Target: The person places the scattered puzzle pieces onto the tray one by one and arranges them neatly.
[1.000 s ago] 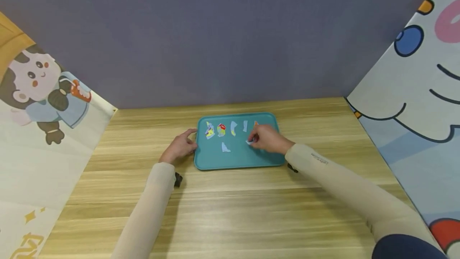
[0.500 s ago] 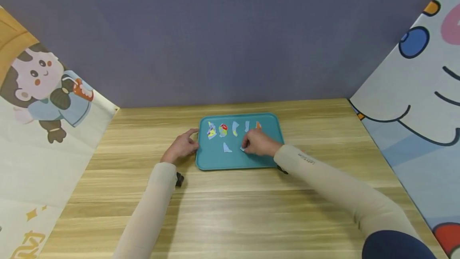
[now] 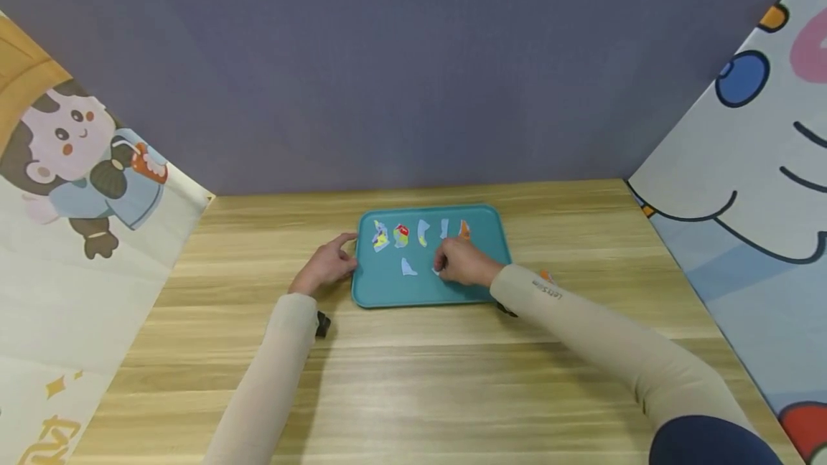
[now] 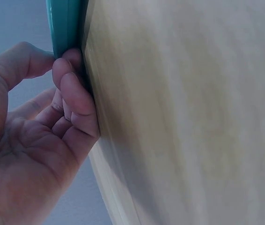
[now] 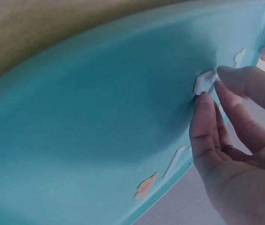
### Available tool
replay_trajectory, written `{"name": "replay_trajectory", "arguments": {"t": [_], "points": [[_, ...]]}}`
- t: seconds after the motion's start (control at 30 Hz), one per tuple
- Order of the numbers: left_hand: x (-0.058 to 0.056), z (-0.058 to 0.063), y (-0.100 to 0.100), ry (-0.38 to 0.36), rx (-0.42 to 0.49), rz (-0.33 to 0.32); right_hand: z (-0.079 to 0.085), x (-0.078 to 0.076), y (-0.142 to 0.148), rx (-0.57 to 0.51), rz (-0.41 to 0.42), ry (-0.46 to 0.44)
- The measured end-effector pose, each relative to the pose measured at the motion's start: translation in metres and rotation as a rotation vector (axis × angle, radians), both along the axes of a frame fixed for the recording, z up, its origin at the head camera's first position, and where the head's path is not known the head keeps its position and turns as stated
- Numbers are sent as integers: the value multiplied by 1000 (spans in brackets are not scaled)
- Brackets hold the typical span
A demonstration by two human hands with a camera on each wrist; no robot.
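Observation:
A teal tray (image 3: 413, 291) lies on the wooden table with several flat, irregular puzzle pieces on it. My left hand (image 3: 326, 265) holds the tray's left rim; in the left wrist view its thumb and curled fingers (image 4: 76, 91) meet at the edge. My right hand (image 3: 468, 262), over the tray's middle, pinches a pale blue puzzle piece (image 5: 204, 82) between thumb and fingers, low against the tray surface. Left of it lies another pale puzzle piece (image 3: 408, 267). Along the far side is a row with a yellow-purple piece (image 3: 380, 235), a red-yellow piece (image 3: 401, 235) and an orange piece (image 3: 464, 229).
Two narrow pale pieces, one partly yellow (image 3: 423, 232) and one plain (image 3: 444, 228), lie in the back row. A small orange thing (image 3: 546, 276) shows behind the right sleeve. A grey-purple panel (image 3: 413, 77) rises behind the table (image 3: 413, 379).
My right hand has moved left with the pale puzzle piece, towards the lone front piece, then nearly stopped. The orange back-row piece is uncovered. My left hand stays on the rim.

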State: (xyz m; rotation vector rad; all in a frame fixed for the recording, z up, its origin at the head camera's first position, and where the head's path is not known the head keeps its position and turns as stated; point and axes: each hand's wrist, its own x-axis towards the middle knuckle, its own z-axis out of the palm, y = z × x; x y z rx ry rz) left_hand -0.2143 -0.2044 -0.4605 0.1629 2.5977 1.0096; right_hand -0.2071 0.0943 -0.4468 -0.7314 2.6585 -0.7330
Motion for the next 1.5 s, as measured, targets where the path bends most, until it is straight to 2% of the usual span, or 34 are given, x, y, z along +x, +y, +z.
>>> {"name": "replay_trajectory", "arguments": {"t": [0.13,0.37,0.57,0.77,1.0,1.2,1.37,1.5], "points": [[1,-2,-1,8,-8,-5,0,3,2,2,18,-13],[1,-3,0,10,15,-1,6,13,22,-90,67,31],[0,-1,0,5,22,10,17,18,44,-87,6,-24],[0,-1,-1,-9,22,21,20,21,60,-62,-12,10],[0,0,-1,-18,15,24,15,27,81,-85,0,72],[0,0,-1,-20,22,19,12,34,107,-123,-28,127],[0,0,-2,-19,18,13,10,36,124,-139,-68,131],[1,1,-1,-14,22,13,6,36,136,-90,-109,118]]}}
